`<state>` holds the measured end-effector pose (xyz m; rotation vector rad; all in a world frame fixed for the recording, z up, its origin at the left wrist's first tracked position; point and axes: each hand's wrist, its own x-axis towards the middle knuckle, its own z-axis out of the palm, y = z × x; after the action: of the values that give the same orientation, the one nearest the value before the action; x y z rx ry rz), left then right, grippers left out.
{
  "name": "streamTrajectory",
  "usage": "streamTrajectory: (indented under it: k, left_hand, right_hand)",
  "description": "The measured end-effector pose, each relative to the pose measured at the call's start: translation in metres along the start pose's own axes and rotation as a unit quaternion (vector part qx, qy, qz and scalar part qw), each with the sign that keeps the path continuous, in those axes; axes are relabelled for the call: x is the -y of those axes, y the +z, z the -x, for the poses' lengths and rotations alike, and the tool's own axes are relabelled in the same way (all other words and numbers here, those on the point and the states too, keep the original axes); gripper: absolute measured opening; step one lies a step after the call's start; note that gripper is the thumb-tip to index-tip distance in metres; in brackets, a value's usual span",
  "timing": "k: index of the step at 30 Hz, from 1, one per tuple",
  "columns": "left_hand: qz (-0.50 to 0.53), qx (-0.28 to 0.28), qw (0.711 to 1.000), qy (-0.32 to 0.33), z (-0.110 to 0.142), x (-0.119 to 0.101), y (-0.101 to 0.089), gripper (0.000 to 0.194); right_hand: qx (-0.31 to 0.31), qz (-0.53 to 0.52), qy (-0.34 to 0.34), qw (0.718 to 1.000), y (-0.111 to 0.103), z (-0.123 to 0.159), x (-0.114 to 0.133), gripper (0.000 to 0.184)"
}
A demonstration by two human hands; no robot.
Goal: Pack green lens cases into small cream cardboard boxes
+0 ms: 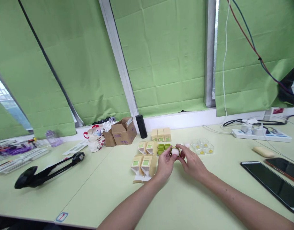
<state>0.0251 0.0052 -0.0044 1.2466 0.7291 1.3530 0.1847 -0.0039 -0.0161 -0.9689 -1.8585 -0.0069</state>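
Green blinds [158,51] behind, pale tabletop [108,191] below. Working spot just above the tabletop, between open cartons [148,163] to the left and clear cups [200,149] to the right. Raised there: small green cup [171,150] with pale rounded piece [175,152] inside. Left hand [165,163]: fingers narrow, closed on the left side of the small green cup. Right hand [192,159]: fingers likewise narrow, pinching at the right side. Exact fingertip contact too small to tell.

Step, as judged: settling the pale rounded piece squarely in place. Keep level; steady with the left, adjust with the right. Press lightly and evenly; probably thin-walled, so avoid squeezing the sides. Check for an even margin all round before letting go. Mind spare green cups [161,146] just behind the left fingers and loose pale pieces [186,145] just beyond the right: easy to knock. Closed boxes [161,135] farther back, little risk.
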Motion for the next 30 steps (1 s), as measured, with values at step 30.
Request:
streamTrajectory:
  k: [30]
  left_hand:
    - [-0.556,0.032,0.737,0.384,0.012,-0.027,-0.023,0.058]
  right_hand:
    - [-0.016,-0.414,0.262,0.872,-0.012,-0.019,0.015,0.055]
